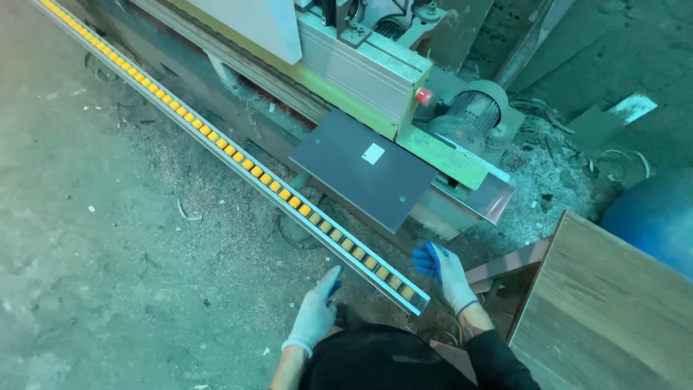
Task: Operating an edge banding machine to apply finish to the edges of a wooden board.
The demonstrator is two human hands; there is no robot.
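Observation:
Both my hands wear white gloves with blue palms. My left hand (316, 314) hangs open just left of the near end of a long roller rail (238, 159) with several yellow wheels. My right hand (442, 269) is open too, held just right of that rail end, holding nothing. A dark grey rectangular panel (364, 172) with a small white label lies flat on the machine's outfeed, partly resting across the rail, a short way beyond both hands.
A grey-green woodworking machine (361, 68) with a red button and a motor (473, 112) stands behind the panel. A stack of wood-grain boards (606, 310) sits at the right, a blue drum (657, 217) behind it. Sawdust covers the concrete floor (108, 238).

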